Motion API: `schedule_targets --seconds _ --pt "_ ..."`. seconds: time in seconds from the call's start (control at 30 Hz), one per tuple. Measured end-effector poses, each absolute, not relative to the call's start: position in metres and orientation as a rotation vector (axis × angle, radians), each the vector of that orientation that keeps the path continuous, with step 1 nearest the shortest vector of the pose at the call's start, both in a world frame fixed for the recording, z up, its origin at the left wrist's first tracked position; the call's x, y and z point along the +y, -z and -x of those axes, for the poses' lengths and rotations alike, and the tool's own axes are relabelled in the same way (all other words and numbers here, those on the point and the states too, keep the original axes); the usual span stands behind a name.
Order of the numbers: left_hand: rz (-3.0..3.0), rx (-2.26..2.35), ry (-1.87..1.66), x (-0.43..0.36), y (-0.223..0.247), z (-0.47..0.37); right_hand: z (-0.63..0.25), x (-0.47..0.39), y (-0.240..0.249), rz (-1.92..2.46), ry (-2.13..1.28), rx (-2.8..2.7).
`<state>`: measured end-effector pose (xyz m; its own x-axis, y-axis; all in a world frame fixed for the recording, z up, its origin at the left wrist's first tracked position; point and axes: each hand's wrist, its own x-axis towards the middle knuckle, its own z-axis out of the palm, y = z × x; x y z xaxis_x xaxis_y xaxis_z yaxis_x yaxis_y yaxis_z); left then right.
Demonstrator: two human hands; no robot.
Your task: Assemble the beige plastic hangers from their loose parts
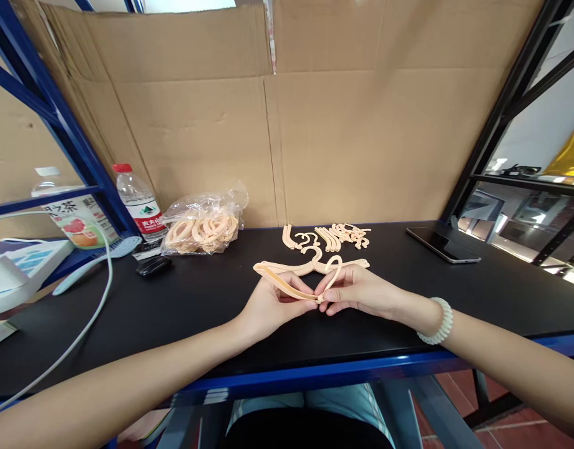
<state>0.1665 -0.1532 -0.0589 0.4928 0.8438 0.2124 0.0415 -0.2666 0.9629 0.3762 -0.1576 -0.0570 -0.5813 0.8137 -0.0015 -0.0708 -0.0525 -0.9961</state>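
Observation:
Between thumb and fingers, my left hand (272,308) grips a beige plastic hanger arm (287,287), its long end pointing up and left. My right hand (352,292) pinches a beige hanger hook (334,269), the curved part upward. The two pieces meet at my fingertips; whether they are joined is hidden there. Just behind my hands, a beige hanger (310,268) with its hook lies on the black tabletop. Farther back are loose hanger arms (330,238), small hooks (306,239) and a heap of similar pieces (351,234).
A clear bag of beige parts (203,227) stands at the back left beside a red-capped water bottle (140,202). Nearby lie a black object (153,266), a pale brush (97,263) and a white cable (107,293). A dark phone (442,244) rests at the right; cardboard (362,137) rises behind.

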Motion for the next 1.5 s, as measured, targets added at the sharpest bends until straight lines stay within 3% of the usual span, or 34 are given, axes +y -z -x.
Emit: schedule_targets --seconds 0.5,1.03,1.5 --pt "-1.724 0.752 -1.006 -0.151 0.060 -0.168 -0.377 -0.153 0.057 0.780 -1.801 -1.484" --pt "-1.793 0.816 -1.166 -0.161 0.049 -0.169 -0.367 -0.152 0.058 0.665 -1.518 -1.387" --pt "-1.807 0.879 -1.136 -0.154 0.055 -0.169 -0.371 -0.153 0.062 0.755 -1.663 -1.436"
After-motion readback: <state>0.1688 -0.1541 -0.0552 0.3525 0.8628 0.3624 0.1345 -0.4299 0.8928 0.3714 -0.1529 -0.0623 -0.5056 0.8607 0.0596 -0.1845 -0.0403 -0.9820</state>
